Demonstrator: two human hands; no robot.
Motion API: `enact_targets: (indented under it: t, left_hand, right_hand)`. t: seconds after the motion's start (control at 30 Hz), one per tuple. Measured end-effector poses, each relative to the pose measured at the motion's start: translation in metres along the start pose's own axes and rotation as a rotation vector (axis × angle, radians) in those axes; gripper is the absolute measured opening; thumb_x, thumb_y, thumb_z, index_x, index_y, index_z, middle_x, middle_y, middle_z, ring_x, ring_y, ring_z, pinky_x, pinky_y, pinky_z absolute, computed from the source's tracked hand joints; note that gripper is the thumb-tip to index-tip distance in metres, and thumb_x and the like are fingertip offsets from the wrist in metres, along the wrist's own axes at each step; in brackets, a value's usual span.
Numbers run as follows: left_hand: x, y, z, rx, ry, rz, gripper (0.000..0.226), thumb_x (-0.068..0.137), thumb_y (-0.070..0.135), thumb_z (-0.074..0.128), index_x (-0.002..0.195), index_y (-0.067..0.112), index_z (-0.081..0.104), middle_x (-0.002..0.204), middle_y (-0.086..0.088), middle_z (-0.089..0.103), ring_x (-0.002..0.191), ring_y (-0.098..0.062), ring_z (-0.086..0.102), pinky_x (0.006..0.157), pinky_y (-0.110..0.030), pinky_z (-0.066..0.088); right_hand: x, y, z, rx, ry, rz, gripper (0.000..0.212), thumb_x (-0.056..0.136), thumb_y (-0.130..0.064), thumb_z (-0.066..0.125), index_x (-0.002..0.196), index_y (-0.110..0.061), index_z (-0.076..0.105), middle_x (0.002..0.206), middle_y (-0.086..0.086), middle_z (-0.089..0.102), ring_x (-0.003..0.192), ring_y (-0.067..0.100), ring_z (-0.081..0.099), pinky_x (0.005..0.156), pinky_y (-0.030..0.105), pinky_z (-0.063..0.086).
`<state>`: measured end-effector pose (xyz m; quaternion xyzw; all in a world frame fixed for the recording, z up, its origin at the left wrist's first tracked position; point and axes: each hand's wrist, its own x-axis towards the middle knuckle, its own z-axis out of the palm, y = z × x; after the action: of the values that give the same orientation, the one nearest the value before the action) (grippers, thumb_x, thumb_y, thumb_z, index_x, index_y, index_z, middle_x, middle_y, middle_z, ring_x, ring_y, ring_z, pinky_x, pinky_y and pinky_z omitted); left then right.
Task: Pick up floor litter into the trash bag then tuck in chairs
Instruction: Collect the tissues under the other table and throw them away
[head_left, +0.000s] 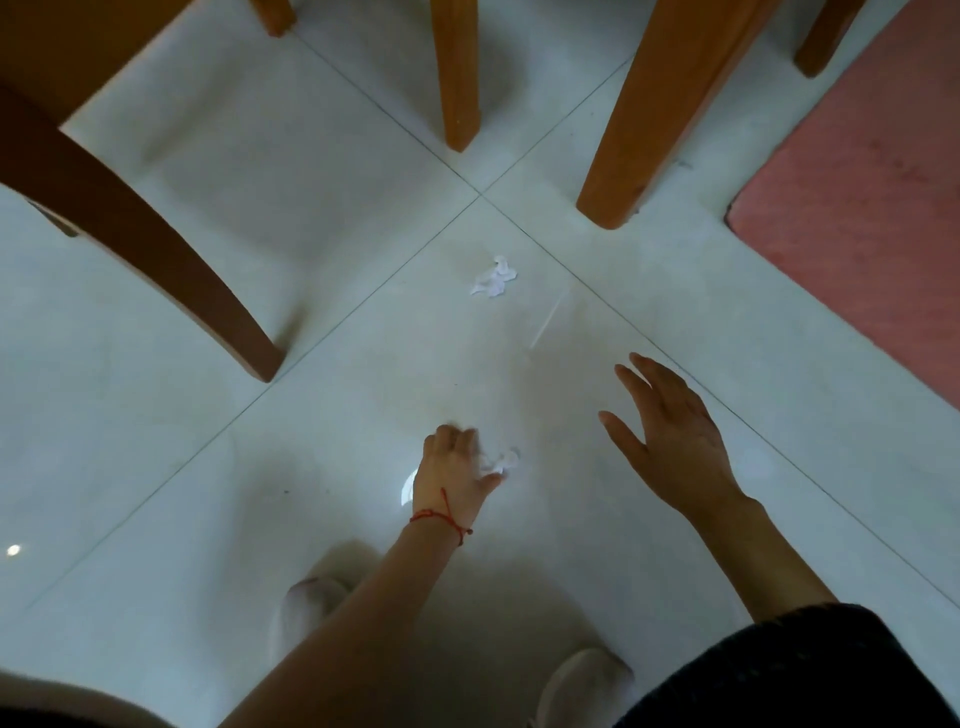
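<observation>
Left hand (453, 470) clutches a crumpled tissue (500, 462), right hand (670, 436) spread empty; litter pickup underway, next likely the paper scrap (493, 277) on floor beyond both hands.

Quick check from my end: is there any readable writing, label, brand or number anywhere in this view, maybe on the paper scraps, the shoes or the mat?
None can be read.
Crumpled paper on the floor: plain white, no print visible.
Paper in the left hand: blurred, white, no text shows.
Pale shoes: no logo visible.
Pink mat: plain.
Wooden chair legs: no marks.
</observation>
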<state>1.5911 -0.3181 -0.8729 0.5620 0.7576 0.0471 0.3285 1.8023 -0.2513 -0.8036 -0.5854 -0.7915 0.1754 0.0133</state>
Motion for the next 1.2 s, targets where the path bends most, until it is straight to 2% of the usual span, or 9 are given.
enact_targets:
  t: [0.17, 0.37, 0.43, 0.53, 0.63, 0.73, 0.8, 1.0, 1.2]
  left_hand:
    - [0.001, -0.003, 0.011, -0.018, 0.032, -0.033, 0.025, 0.085, 0.025, 0.052, 0.103, 0.01, 0.061, 0.108, -0.006, 0.056, 0.1, -0.021, 0.053, 0.081, -0.019, 0.036]
    - [-0.001, 0.001, 0.0, -0.474, 0.11, -0.33, 0.01, 0.076, 0.007, 0.063, 0.067, 0.01, 0.066, 0.063, -0.002, 0.058, 0.054, -0.005, 0.052, 0.051, -0.002, 0.035]
    - [-0.001, 0.0, -0.002, -0.645, 0.128, -0.443, 0.01, 0.074, 0.004, 0.065, 0.068, 0.012, 0.067, 0.06, 0.001, 0.059, 0.062, -0.014, 0.057, 0.051, 0.0, 0.037]
    - [0.001, -0.001, -0.004, -0.775, 0.17, -0.569, 0.006, 0.072, 0.006, 0.069, 0.073, 0.012, 0.07, 0.069, -0.001, 0.066, 0.069, -0.018, 0.063, 0.065, -0.016, 0.048]
    - [0.005, 0.002, -0.013, -0.92, 0.225, -0.585, 0.008, 0.072, 0.001, 0.071, 0.08, 0.003, 0.071, 0.065, -0.001, 0.065, 0.056, -0.008, 0.061, 0.06, -0.019, 0.047]
    - [0.011, 0.006, -0.029, -1.079, 0.295, -0.557, 0.011, 0.074, -0.008, 0.068, 0.084, -0.005, 0.068, 0.06, -0.002, 0.063, 0.042, 0.004, 0.056, 0.049, -0.01, 0.046]
    - [0.015, 0.007, -0.04, -1.149, 0.339, -0.539, 0.014, 0.075, -0.01, 0.066, 0.088, -0.006, 0.066, 0.048, 0.007, 0.063, 0.041, 0.005, 0.056, 0.045, -0.007, 0.044]
    - [0.026, 0.001, -0.065, -1.225, 0.432, -0.519, 0.014, 0.076, -0.008, 0.065, 0.088, -0.002, 0.067, 0.043, 0.015, 0.062, 0.042, 0.004, 0.057, 0.045, -0.007, 0.045]
    - [0.03, -0.016, -0.067, -1.227, 0.488, -0.547, 0.014, 0.075, -0.004, 0.068, 0.089, 0.0, 0.069, 0.048, 0.016, 0.065, 0.049, 0.005, 0.06, 0.05, -0.007, 0.046]
  right_hand:
    - [-0.002, -0.002, 0.011, 0.031, -0.002, -0.03, 0.065, 0.092, -0.054, 0.023, 0.128, -0.007, 0.048, 0.137, 0.016, 0.048, 0.123, 0.033, 0.049, 0.096, 0.046, 0.041]
    - [0.002, -0.001, 0.019, 0.086, -0.008, -0.017, 0.062, 0.089, -0.052, 0.031, 0.13, -0.008, 0.047, 0.14, 0.013, 0.045, 0.127, 0.03, 0.045, 0.099, 0.043, 0.038]
    - [0.008, -0.003, 0.019, 0.128, -0.003, -0.012, 0.062, 0.089, -0.052, 0.034, 0.133, -0.01, 0.044, 0.143, 0.011, 0.041, 0.131, 0.027, 0.039, 0.102, 0.041, 0.035]
    - [0.02, -0.01, 0.018, 0.202, -0.007, -0.001, 0.054, 0.092, -0.042, 0.045, 0.136, -0.011, 0.04, 0.147, 0.008, 0.036, 0.136, 0.023, 0.032, 0.107, 0.041, 0.031]
    - [0.039, -0.021, 0.016, 0.262, 0.002, -0.001, 0.052, 0.092, -0.037, 0.047, 0.137, -0.013, 0.038, 0.148, 0.005, 0.034, 0.136, 0.02, 0.03, 0.106, 0.037, 0.031]
    - [0.064, -0.031, 0.021, 0.307, -0.022, -0.009, 0.052, 0.092, -0.036, 0.047, 0.138, -0.014, 0.036, 0.148, 0.004, 0.034, 0.136, 0.018, 0.03, 0.106, 0.034, 0.031]
    - [0.083, -0.037, 0.028, 0.332, -0.012, -0.024, 0.053, 0.091, -0.036, 0.049, 0.137, -0.013, 0.038, 0.146, 0.007, 0.037, 0.134, 0.021, 0.033, 0.105, 0.036, 0.034]
    - [0.142, -0.051, 0.049, 0.339, 0.001, -0.08, 0.052, 0.09, -0.03, 0.055, 0.135, -0.01, 0.04, 0.142, 0.01, 0.042, 0.131, 0.024, 0.037, 0.101, 0.037, 0.039]
    - [0.188, -0.062, 0.065, 0.332, -0.042, -0.07, 0.055, 0.09, -0.03, 0.055, 0.139, -0.014, 0.036, 0.149, 0.006, 0.033, 0.137, 0.02, 0.026, 0.108, 0.038, 0.031]
